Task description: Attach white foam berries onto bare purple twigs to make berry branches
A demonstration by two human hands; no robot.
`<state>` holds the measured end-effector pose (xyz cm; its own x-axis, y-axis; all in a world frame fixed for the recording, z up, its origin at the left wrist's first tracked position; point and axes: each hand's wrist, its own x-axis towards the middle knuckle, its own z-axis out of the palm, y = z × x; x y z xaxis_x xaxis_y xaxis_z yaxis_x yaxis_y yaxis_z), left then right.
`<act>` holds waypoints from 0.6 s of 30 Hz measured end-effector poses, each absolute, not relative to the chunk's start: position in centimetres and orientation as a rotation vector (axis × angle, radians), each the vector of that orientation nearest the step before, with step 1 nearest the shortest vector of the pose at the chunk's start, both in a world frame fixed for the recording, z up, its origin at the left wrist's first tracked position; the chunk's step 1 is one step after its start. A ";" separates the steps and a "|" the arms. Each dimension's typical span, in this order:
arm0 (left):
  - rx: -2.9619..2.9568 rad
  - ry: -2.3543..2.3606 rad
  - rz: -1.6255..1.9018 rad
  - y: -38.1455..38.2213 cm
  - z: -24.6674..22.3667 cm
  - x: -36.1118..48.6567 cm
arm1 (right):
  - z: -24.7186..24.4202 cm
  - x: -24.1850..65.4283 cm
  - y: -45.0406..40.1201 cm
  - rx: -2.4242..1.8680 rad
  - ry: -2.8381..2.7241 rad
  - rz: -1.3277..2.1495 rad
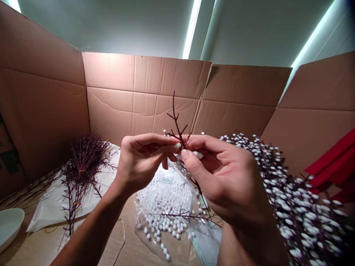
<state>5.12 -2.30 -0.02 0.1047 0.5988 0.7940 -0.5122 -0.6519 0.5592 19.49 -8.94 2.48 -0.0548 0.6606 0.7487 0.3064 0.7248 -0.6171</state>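
In the middle of the head view, a dark brown artificial twig [175, 118] stands nearly upright, its upper side shoots bare. My right hand [222, 170] is closed around its stem, thumb and fingers pinching it, with several white balls showing beside the thumb. From the other side my left hand [141, 157] pinches a small white ball [178, 145] against the twig, at one of the side shoots. Below both hands lies a clear plastic bag [146, 240] of loose white balls [166, 199]. My fingers hide part of the stem.
Tied bare twigs [85, 159] lie on a white plastic bag [47, 207] at left, near a white bowl [9, 225]. At right is a pile of white-tipped twigs [277, 188], with red material [335, 159] beyond. Another twig [183, 215] crosses the clear bag. Cardboard walls [111, 99] enclose the table.
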 end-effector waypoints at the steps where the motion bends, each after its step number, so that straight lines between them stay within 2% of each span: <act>1: 1.547 0.090 1.680 -2.3 -0.1 5.2 | 2.5 19.5 -8.9 -0.792 -1.654 0.342; 18: 1.449 0.111 1.588 -2.2 0.0 5.4 | 2.4 19.3 -9.0 -0.823 -1.632 0.333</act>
